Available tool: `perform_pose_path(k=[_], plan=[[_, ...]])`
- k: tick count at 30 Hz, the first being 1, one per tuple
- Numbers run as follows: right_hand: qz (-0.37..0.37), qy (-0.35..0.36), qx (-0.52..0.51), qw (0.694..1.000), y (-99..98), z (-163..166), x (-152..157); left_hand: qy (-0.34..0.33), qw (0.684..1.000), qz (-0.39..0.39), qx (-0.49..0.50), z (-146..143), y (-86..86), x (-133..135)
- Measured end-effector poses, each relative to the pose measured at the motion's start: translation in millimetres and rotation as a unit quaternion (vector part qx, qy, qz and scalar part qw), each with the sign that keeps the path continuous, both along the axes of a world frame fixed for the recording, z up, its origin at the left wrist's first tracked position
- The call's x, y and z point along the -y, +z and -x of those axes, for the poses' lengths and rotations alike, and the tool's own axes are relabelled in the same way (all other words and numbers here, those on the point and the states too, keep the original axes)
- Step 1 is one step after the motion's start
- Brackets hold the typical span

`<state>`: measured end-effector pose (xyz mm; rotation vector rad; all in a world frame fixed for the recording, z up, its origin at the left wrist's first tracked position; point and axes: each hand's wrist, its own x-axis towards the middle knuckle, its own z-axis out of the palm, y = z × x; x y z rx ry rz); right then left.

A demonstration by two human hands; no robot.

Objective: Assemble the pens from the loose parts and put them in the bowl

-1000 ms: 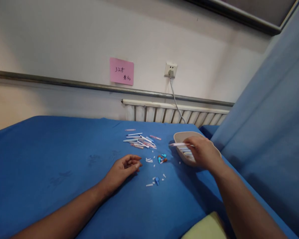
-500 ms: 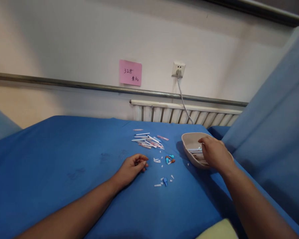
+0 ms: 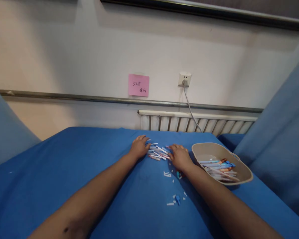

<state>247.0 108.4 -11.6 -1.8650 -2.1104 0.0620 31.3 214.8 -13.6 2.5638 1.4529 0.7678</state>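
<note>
A loose pile of pen parts, slim white tubes and pink-patterned barrels, lies on the blue cloth. My left hand is at the pile's left end, fingers stretched out and touching it. At the right end my right hand rests with its fingers extended over the nearest pieces. Small white tips are scattered just in front. Teal and brown pieces are partly hidden by my right wrist. Closer to me a blue piece sits among more white bits.
On the right stands a beige basket holding several pens with blue and orange parts. A white radiator, a rail and a socket with a cable line the wall. Blue curtains hang at both sides.
My right hand has left the basket and moved left to the pile's right end. My left hand has reached forward to its left end, fingers now extended. The view has tilted slightly up.
</note>
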Motion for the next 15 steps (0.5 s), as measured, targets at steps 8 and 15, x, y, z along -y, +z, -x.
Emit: perform_pose_path(k=[8,15], plan=[[0.028,-0.083,0.001,0.996,-15.8,6.6,-82.9,0.067,0.991,0.022,-0.118,-12.7,-8.3,-70.0],[0.038,-0.006,0.007,0.999,-27.5,22.4,-90.8,0.033,0.989,0.033,-0.143,-19.0,-17.8,-67.9]])
